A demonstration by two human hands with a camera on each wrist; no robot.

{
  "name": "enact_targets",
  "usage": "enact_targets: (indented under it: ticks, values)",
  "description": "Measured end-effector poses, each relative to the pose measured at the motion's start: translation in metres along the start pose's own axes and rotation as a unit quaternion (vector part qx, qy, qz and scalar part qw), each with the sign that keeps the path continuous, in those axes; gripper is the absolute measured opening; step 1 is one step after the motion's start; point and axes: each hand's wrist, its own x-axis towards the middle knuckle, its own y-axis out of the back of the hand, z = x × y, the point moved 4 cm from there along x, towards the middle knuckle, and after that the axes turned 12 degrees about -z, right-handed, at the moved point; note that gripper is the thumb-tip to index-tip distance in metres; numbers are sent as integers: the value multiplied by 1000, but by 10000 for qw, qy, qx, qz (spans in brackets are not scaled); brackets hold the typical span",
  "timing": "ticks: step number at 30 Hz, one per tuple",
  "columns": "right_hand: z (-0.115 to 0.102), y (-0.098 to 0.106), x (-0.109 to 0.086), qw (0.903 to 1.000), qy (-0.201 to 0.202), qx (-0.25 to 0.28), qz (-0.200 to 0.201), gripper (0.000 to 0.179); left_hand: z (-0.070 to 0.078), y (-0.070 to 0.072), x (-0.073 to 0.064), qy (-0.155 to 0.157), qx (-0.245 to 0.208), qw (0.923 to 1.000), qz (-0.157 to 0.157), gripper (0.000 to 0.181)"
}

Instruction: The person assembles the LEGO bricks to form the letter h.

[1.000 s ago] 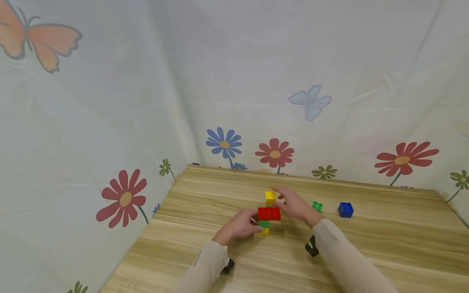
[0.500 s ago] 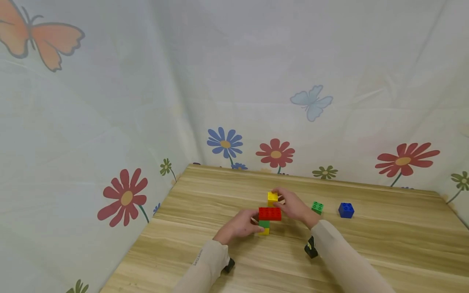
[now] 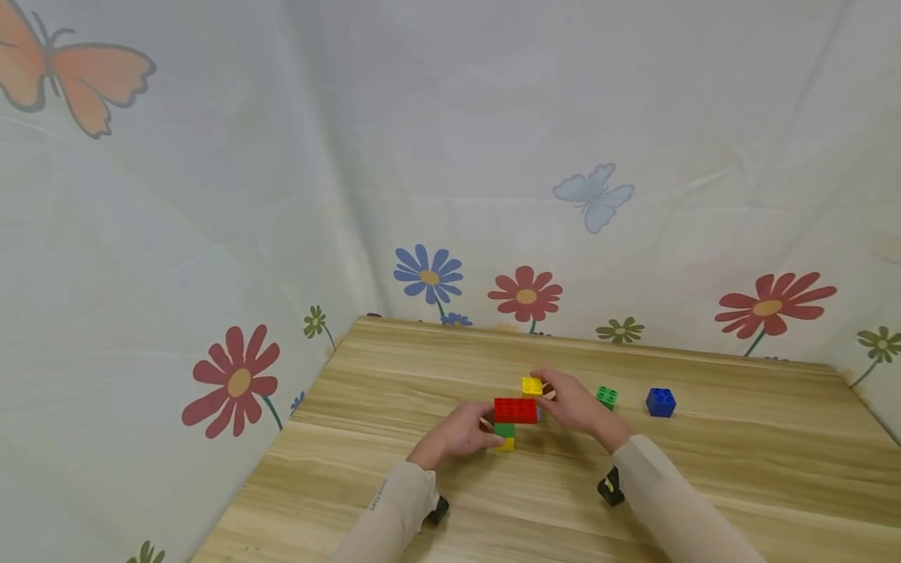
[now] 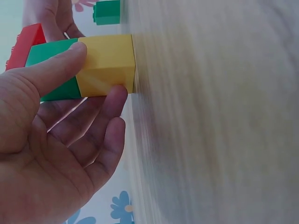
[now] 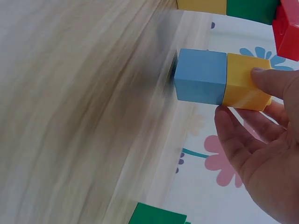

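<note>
My left hand [image 3: 466, 430] holds a small tower between thumb and fingers. A yellow brick [image 4: 108, 58] forms its base, a green brick [image 4: 53, 60] sits above, and a long red brick [image 3: 515, 410] lies across the top. Behind and just right of that tower, my right hand [image 3: 573, 403] pinches a yellow brick [image 5: 243, 81]. Under this yellow brick is a light blue brick [image 5: 201, 76], joined to it and standing at the tabletop. The head view mostly hides the blue brick behind the red one.
On the wooden table [image 3: 380, 391], a green brick [image 3: 608, 396] lies right of my right hand. Farther right is a dark blue brick [image 3: 661, 402]. Black devices [image 3: 611, 486] are strapped at the wrists. A flower-printed sheet [image 3: 450, 195] hangs behind the table.
My right hand has closed its fingers on the yellow brick and shifted it slightly right and toward me, beside the tower. My left hand keeps its hold in the same place.
</note>
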Motion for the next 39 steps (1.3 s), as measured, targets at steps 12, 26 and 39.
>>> enact_targets:
  ticks: [12, 26, 39]
  values:
    - [3, 1, -27, 9997, -254, 7, 22, 42, 0, 0, 0, 48, 161, 9998, 88, 35]
    - [0, 2, -52, 9996, -202, -180, -112, 42, 23, 7, 1, 309, -131, 9990, 302, 64]
    - [1, -2, -57, 9996, -103, -8, -247, 39, 38, 5, 10, -109, 1, 9989, 449, 45]
